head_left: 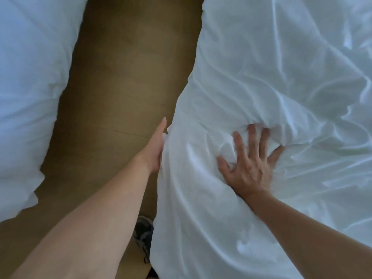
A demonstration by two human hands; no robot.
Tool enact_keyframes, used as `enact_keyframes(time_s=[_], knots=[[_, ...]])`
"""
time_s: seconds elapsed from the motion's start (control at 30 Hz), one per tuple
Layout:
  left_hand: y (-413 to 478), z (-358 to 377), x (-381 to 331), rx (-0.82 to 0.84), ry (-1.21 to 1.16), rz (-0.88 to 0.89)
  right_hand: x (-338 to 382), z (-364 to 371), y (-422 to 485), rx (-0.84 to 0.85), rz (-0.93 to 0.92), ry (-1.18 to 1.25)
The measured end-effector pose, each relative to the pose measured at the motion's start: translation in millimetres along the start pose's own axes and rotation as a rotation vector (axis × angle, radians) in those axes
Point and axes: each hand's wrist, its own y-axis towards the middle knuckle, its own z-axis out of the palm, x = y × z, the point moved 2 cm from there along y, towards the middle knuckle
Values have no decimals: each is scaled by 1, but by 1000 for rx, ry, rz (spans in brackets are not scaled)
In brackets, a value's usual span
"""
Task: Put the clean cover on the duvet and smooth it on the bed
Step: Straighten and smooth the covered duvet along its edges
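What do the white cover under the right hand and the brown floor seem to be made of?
White cover: thin woven fabric, probably cotton, slight sheen; it wrinkles finely around the right hand. Floor: perhaps smooth wood or laminate, matte brown with faint lines; blur leaves it open.

Both forearms (90,228) are left bare up to the frame's edge, as are the left hand (156,150) and right hand (249,168). A shoe (143,236) is worn: dark grey and black, with paler panels and laces, though blurred.
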Motion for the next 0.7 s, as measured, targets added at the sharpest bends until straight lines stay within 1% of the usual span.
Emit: enact_keyframes(time_s=[0.07,0.13,0.23,0.33,0.43,0.53,0.6,0.7], knots=[[7,19,-39,-2,117,81,0,-1,0,4,-5,0],[14,36,-76,-20,197,101,0,-2,-1,1,-4,1],[29,57,-124,10,277,69,0,-4,1,-5,-7,27],[50,76,-146,31,376,18,1,-5,3,-28,-20,29],[64,82,-138,70,294,-35,0,-3,5,-61,-34,24],[84,87,-154,22,106,49,0,-10,13,-78,-18,31],[88,102,-187,29,66,115,6,-25,21,-100,45,90],[95,125,-221,-21,138,130,13,-68,76,-306,123,310]])
